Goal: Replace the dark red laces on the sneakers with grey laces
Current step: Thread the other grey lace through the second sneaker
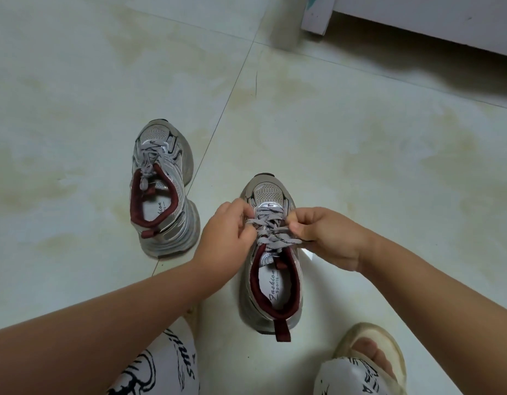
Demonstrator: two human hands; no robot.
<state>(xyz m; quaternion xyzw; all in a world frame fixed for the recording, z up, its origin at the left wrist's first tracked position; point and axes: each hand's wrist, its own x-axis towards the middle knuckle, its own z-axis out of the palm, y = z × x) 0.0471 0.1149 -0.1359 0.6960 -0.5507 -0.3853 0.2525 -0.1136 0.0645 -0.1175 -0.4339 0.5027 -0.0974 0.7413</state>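
Observation:
Two silver-grey sneakers with dark red linings stand on the tiled floor, toes pointing away from me. The near sneaker (271, 280) carries grey laces (271, 236) with dark dashes. My left hand (225, 235) pinches a lace strand at the shoe's left side. On the shoe's right side my right hand (323, 238) grips another strand, and a knot sits between the two hands. The far sneaker (164, 189), to the left, has grey laces (151, 159) tied in a bow. No dark red laces are in view.
A white furniture leg (316, 15) and its base stand at the top right. My knees in white printed trousers (161, 366) fill the bottom edge, and my foot in a beige slipper (372, 354) rests at the bottom right.

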